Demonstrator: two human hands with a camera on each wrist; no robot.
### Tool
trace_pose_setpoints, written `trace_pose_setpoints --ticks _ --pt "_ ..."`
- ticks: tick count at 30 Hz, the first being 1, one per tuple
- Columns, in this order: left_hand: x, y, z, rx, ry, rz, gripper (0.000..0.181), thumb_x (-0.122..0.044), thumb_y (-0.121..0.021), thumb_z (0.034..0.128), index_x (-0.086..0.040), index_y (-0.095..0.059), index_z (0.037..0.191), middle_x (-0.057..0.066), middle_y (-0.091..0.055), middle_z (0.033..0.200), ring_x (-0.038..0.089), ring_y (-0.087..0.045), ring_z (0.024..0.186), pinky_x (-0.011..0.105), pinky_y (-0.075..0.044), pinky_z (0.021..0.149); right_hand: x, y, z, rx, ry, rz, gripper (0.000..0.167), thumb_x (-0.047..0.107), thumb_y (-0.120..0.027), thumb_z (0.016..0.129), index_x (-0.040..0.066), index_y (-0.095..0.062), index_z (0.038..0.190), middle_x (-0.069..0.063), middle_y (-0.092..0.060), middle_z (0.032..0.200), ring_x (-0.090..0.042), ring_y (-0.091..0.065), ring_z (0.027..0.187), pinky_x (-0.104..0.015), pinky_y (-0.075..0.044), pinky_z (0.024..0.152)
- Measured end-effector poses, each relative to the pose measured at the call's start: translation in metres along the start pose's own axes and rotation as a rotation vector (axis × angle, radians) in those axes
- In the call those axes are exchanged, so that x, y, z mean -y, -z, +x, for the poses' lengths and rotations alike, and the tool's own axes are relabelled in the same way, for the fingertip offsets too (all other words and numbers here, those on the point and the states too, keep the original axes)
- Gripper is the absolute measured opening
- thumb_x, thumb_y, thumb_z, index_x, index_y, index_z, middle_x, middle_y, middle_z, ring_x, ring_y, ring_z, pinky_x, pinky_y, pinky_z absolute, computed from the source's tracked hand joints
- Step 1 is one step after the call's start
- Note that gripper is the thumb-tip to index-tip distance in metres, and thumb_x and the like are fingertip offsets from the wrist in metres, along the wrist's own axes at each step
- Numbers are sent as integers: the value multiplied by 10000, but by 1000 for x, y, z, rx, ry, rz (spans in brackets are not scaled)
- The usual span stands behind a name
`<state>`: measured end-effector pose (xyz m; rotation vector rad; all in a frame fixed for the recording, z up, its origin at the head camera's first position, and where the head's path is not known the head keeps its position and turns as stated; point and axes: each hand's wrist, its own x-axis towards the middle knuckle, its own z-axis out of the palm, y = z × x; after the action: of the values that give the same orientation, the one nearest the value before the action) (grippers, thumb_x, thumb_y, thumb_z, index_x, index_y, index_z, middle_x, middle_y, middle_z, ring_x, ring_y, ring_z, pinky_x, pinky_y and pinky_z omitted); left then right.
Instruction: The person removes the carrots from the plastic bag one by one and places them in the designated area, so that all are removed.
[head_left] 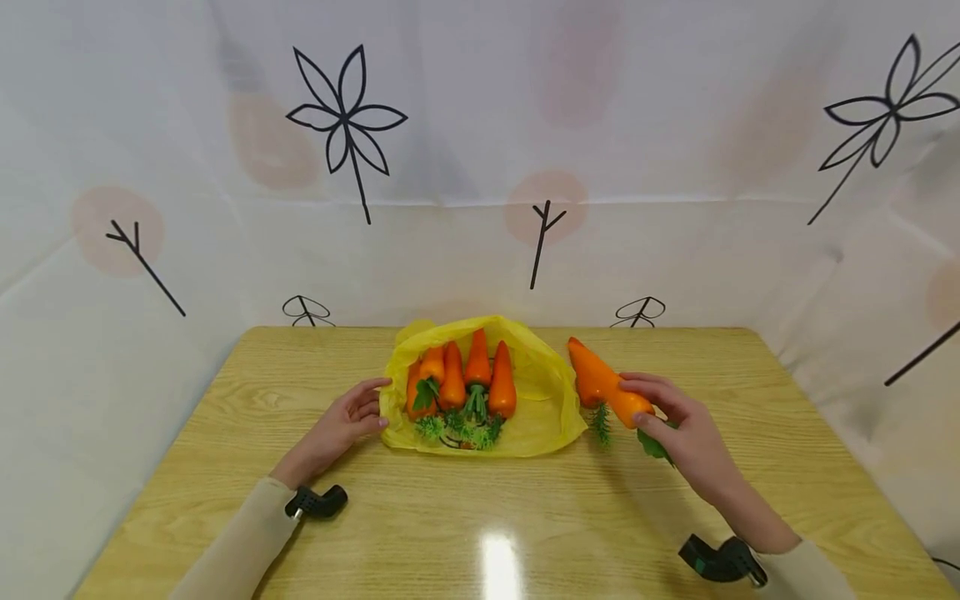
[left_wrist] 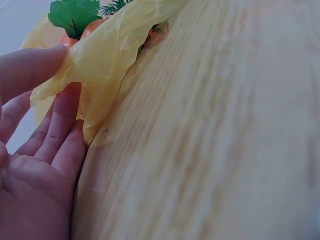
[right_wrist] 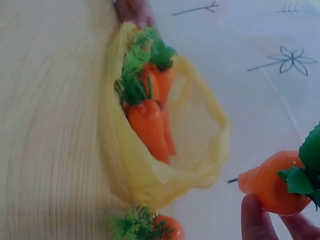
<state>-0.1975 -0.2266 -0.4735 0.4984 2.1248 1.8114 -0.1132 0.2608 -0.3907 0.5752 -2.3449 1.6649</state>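
A loose carrot (right_wrist: 171, 228) lies on the counter (head_left: 412, 517) just beside the right edge of my yellow bag (head_left: 555, 421) — in the head view it is partly hidden behind the held carrot (head_left: 628, 405). Several bagged carrots (head_left: 502, 387) sit inside, leafy ends toward me. The held carrot's long axis slants, crown toward me, tip away and leftward. My right hand (head_left: 686, 433) grasps it near the crown — my left hand (head_left: 337, 429) pinches the bag's left rim.
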Motion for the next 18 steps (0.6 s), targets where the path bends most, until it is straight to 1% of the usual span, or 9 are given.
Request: trace_pose_setpoints --ticks 3,8,14,18 --pt "0 0 0 -2 0 5 647 -156 -687 959 -165 -370 1523 185 -414 1435 241 -509 1147 264 -489 896 -6 4 1 -20 -16 -20 333 -36 -571 985 -65 -584 1317 54 -536 1370 -17 -517 1182 -167 -510 824" --pt "-1 0 0 -2 -6 -7 642 -134 -682 960 -162 -373 1522 182 -420 1422 226 -517 1125 266 -492 885 -19 9 4 -38 -86 -52 344 23 -579 1000 -44 -579 1338 25 -511 1380 14 -516 1148 -160 -510 815" --pt "-1 0 0 -3 -15 -10 634 -120 -683 957 -159 -385 1515 178 -436 1371 210 -514 1064 262 -490 853 -37 13 6 -57 -166 -79 372 103 -595 1011 -47 -569 1351 -146 -471 1414 60 -495 1141 -146 -501 817" --pt "-1 0 0 -4 -11 -13 633 -118 -684 956 -159 -387 1513 176 -439 1377 209 -519 1077 262 -493 859 -50 15 7 -66 -216 -94 410 140 -595 1017 -58 -546 1373 -228 -443 1442 47 -474 1168 -117 -476 835"
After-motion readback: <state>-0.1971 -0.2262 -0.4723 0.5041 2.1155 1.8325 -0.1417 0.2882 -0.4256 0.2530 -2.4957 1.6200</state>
